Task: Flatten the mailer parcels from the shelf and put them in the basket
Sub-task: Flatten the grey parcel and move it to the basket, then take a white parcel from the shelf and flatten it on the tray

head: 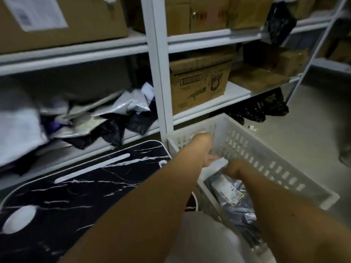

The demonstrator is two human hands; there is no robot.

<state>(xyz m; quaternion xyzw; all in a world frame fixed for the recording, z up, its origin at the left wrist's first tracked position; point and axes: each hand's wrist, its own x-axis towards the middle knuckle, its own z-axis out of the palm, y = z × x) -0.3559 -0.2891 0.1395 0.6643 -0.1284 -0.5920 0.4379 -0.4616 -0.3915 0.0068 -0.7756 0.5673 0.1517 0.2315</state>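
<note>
Grey mailer point(228, 190) blurs inside the basket point(266, 149) — left hand point(201, 147) and right hand point(235, 168) overlap it, either grip unreadable.

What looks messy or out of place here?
The mailers on the low shelf lie in a crumpled, jumbled heap, grey and black mixed. A small white scrap lies on the floor by the basket. Both hands, left and right, are inside the basket.
</note>
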